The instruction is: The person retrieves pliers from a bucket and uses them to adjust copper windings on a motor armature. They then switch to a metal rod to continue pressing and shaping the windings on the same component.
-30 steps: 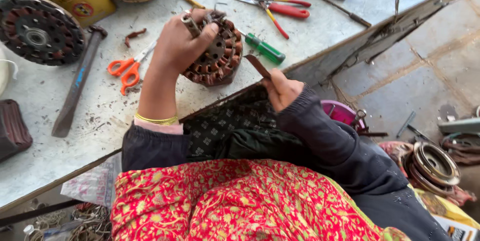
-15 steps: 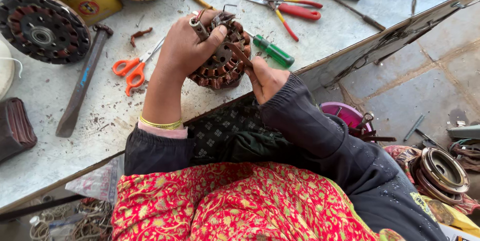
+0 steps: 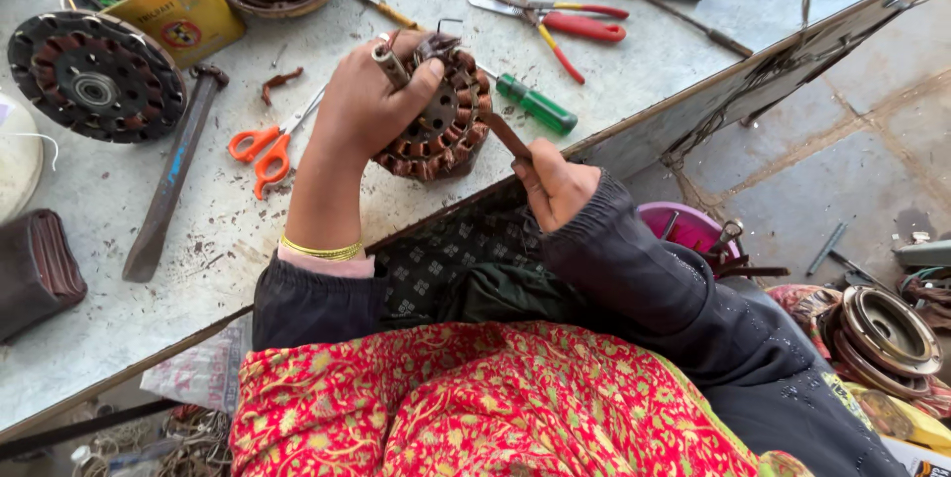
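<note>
Left hand (image 3: 371, 101) clamps the copper-wound stator (image 3: 441, 125) upright at frame centre, on the table (image 3: 693, 41) edge; right hand (image 3: 555, 185) grips a flat brown strip (image 3: 503, 132) against its rim. Insertion seems underway; next needs steady alignment. Orange scissors (image 3: 263, 150) lie left.

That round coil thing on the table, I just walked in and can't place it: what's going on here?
A person at a worktable grips a round motor coil from above with the left hand. The right hand pushes a thin brown strip against the coil's edge. Orange scissors, a green screwdriver, red pliers and a hammer lie around it, untouched.
</note>
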